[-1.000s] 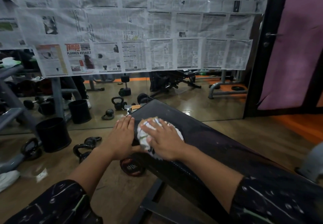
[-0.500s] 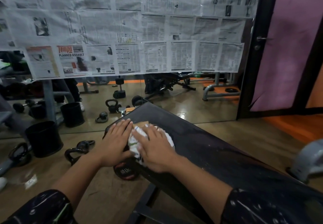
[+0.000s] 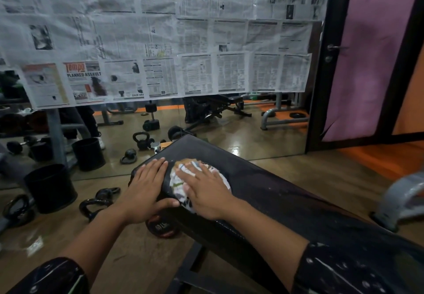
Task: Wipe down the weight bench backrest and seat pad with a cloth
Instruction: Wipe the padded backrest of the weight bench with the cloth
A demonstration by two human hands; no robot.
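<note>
A long black padded weight bench point(image 3: 275, 192) runs from the lower right toward the mirror, its far end near the middle of the view. A crumpled white patterned cloth point(image 3: 177, 180) lies on the pad near that far end. My right hand point(image 3: 206, 192) presses flat on top of the cloth, fingers spread. My left hand point(image 3: 144, 190) rests palm down on the pad's left edge beside the cloth, thumb touching the pad's side. The bench surface shows pale specks.
Black kettlebells point(image 3: 96, 204) and a weight plate point(image 3: 160, 227) sit on the wooden floor left of the bench. A black bucket point(image 3: 50, 188) stands further left. A mirror wall point(image 3: 229, 133) with newspaper sheets point(image 3: 160, 41) is ahead. A grey metal frame point(image 3: 401, 197) sits at right.
Both hands and the cloth have shifted a little toward the far end of the bench pad. The camera view has moved slightly.
</note>
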